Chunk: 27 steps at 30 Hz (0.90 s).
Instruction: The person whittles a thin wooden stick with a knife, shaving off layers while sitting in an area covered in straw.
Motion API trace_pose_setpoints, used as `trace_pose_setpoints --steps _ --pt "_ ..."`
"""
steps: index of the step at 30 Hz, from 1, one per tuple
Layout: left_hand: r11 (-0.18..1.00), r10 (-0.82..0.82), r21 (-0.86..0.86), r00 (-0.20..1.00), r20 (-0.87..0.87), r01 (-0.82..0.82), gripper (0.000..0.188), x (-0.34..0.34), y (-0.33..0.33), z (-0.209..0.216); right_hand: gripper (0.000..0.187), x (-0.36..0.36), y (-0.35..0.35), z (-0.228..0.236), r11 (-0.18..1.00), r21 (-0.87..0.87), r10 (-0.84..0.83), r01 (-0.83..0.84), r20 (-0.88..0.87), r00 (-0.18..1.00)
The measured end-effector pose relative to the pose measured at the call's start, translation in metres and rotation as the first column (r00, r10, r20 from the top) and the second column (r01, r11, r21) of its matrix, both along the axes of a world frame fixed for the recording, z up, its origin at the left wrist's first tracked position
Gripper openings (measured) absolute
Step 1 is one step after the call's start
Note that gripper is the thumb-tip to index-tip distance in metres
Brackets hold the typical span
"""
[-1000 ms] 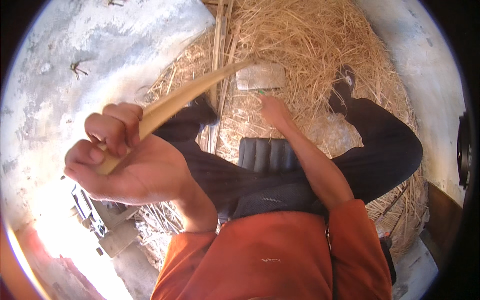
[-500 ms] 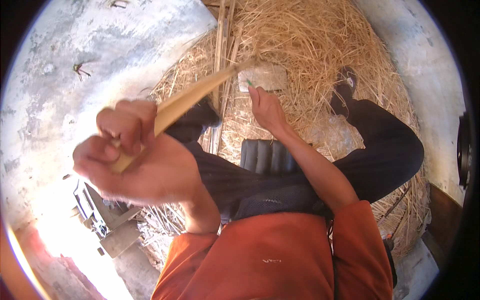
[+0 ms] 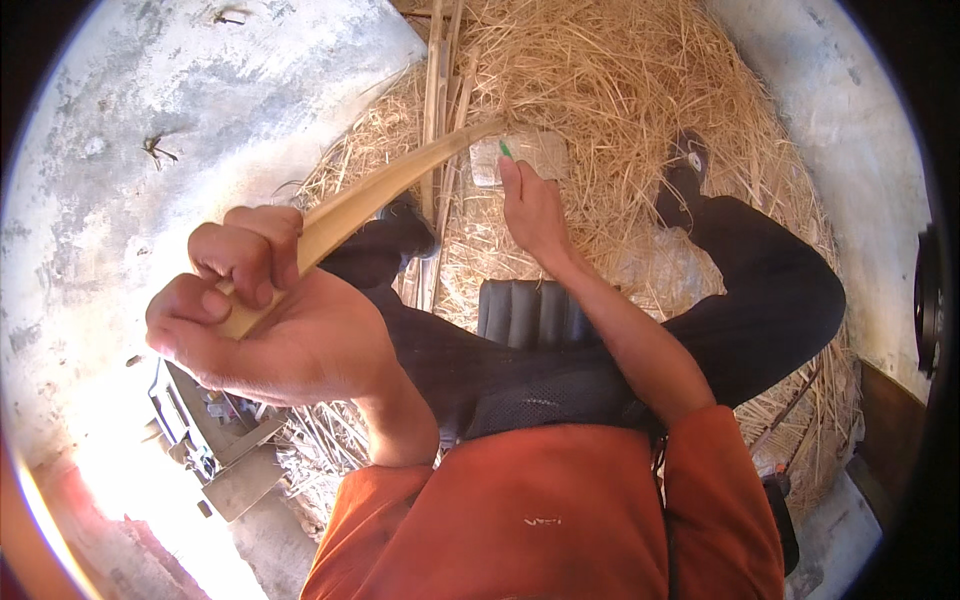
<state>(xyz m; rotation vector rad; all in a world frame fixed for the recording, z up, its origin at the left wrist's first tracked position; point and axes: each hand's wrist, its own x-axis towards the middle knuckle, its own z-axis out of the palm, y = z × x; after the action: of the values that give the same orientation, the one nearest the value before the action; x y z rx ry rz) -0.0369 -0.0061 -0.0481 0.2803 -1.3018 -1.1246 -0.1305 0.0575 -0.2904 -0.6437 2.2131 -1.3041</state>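
My left hand (image 3: 265,325) is raised close to the camera, its fingers closed around a long pale bamboo strip (image 3: 385,190) that slants up and right toward the straw. My right hand (image 3: 535,210) reaches forward over the straw pile (image 3: 620,90), fingers down on a flat grey block (image 3: 525,155) lying in the straw. A small green thing (image 3: 505,148) shows at its fingertips; whether the hand grips it is not clear. The strip's far tip ends just beside the block. My legs in dark trousers are folded below.
Several bamboo sticks (image 3: 440,70) lie upright in the picture at the straw's left edge. A dark ribbed cushion (image 3: 525,312) sits between my legs. A sandalled foot (image 3: 685,170) rests on the straw at right. A grey tool box (image 3: 200,440) stands lower left on concrete floor (image 3: 150,100).
My right hand has moved forward from near my knee onto the grey block. My left hand with the strip has shifted slightly right and lower.
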Motion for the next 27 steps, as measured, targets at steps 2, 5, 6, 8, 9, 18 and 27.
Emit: trace_pose_setpoints --steps 2,5,6,8,9,18,27 --pt "0.999 0.049 0.021 0.999 0.011 -0.049 0.029 0.000 0.000 0.000 0.050 0.003 -0.002 0.000 0.990 -0.128 0.054 -0.053 0.007 0.999" --pt "0.999 0.028 0.026 1.000 0.008 -0.028 0.030 0.002 -0.001 -0.002 0.044 0.007 -0.005 0.012 0.997 0.010 0.072 -0.071 -0.107 0.992" --pt "0.998 0.032 0.050 0.999 -0.013 -0.032 0.030 0.004 -0.001 -0.002 0.043 0.007 -0.005 0.021 0.998 -0.031 0.057 -0.061 -0.112 0.992" --pt "0.997 -0.046 0.060 0.999 -0.029 0.048 0.029 0.009 -0.003 -0.002 0.042 0.007 -0.002 0.047 0.994 0.093 0.051 -0.053 0.028 0.998" --pt "0.992 -0.119 0.039 0.991 -0.055 0.122 0.029 0.012 -0.004 -0.001 0.041 0.008 0.000 0.062 0.994 -0.074 0.085 -0.082 0.038 0.996" --pt "0.993 0.066 0.112 0.986 -0.152 -0.049 0.037 0.011 -0.001 -0.007 0.021 0.058 0.021 0.178 0.789 -0.480 0.428 -0.384 -0.020 0.904" --pt "0.960 0.271 0.085 0.961 -0.053 -0.266 0.036 0.004 0.008 -0.007 0.024 0.069 0.029 0.189 0.852 -0.322 0.404 -0.413 -0.098 0.909"
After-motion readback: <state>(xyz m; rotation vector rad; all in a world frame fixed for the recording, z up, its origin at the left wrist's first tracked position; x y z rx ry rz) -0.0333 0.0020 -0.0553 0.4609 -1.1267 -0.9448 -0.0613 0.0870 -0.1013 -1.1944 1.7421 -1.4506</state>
